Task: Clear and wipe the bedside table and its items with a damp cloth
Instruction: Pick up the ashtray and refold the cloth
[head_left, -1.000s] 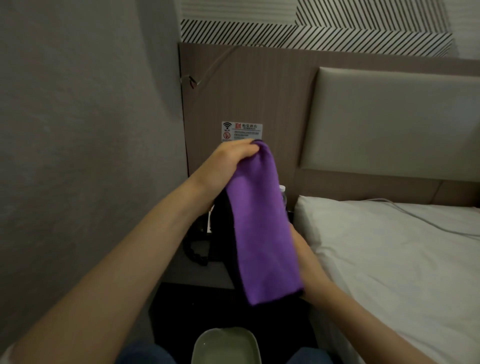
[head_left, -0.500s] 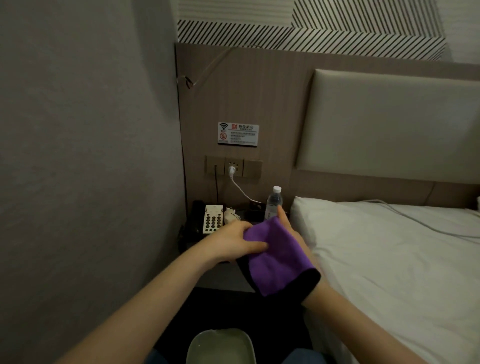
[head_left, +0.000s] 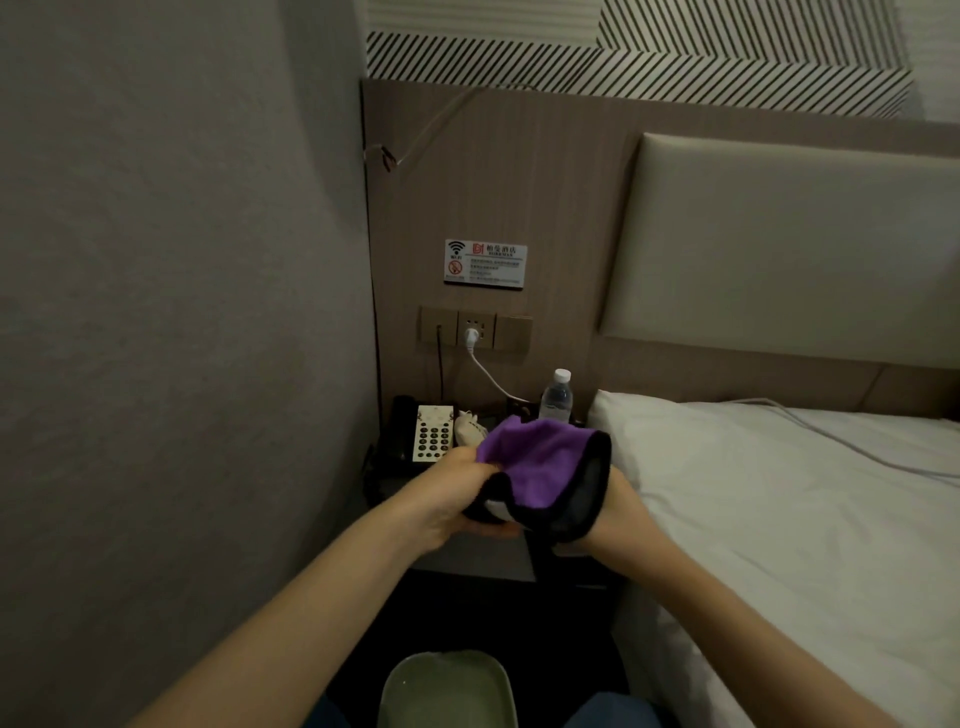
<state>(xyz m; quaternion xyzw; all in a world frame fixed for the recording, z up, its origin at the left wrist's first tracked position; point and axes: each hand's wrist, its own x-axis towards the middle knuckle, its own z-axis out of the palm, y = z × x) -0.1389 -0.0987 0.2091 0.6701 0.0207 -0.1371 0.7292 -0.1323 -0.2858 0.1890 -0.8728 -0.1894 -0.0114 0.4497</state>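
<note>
Cloth (head_left: 540, 467), purple w/ black edge, is hanging over bedside table (head_left: 483, 564) at 12 o'clock; left hand (head_left: 447, 499) is gripping it, right hand (head_left: 618, 506) under it, grip can't tell. Phone (head_left: 423, 434) at 11, bottle (head_left: 557, 397) at 1.

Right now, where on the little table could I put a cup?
The grey bedside table shows one bare strip at its front edge, under the hands. The back is crowded: black telephone with white keypad, clear plastic water bottle, and the purple cloth with black trim.

We see a purple cloth (head_left: 540, 465) with a black underside, bunched above the bedside table (head_left: 467, 561). On the table sit a telephone (head_left: 415, 436) and 1 upright water bottle (head_left: 556, 397).
</note>
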